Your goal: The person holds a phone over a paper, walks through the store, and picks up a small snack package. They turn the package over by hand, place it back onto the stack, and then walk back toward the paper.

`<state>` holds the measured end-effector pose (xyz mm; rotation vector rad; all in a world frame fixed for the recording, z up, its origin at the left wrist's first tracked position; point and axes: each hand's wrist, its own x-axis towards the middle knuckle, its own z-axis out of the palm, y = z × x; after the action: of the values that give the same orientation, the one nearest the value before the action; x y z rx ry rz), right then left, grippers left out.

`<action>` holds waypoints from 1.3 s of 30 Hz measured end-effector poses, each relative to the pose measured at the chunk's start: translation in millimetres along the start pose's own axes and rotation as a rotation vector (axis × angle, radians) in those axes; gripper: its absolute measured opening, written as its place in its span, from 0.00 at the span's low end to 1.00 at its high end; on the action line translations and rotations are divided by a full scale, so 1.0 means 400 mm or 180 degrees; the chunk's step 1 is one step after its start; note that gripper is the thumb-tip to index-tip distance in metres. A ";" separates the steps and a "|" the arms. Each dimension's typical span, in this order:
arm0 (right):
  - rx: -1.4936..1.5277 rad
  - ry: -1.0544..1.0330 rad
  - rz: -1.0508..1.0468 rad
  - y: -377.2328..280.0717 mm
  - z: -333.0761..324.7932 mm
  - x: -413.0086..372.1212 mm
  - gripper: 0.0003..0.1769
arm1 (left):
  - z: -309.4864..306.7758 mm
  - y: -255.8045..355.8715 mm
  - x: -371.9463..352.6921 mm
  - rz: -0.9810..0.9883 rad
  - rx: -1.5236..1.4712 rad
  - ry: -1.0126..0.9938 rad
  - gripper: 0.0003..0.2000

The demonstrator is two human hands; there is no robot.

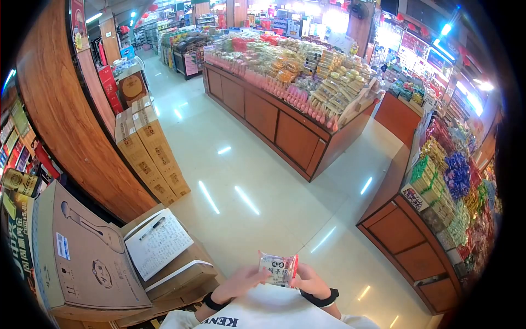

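Head view: snack packet (278,268) held low centre, close to the chest. Left hand (244,281) pinches its left edge, right hand (310,281) its red right edge, both closed on it and equally near. Packet runs side to side: flat, glossy, crinkly film. Paper notebook (156,241) lies on a cardboard box (181,271) to the left.

One snack packet (278,269); one left hand (245,281), one right hand (310,281); one notepad (158,243); two carton stacks (156,143).
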<state>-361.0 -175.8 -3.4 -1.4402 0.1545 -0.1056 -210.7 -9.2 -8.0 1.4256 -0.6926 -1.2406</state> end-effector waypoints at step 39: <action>0.0629 -0.0111 0.0306 -0.011 0.008 -0.002 0.25 | 0.012 0.042 -0.004 0.0295 0.0118 -0.0699 0.13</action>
<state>-361.4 -173.1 1.4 -1.2348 0.1795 -0.0163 -212.4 -13.6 8.9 1.2835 -0.9250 -1.3290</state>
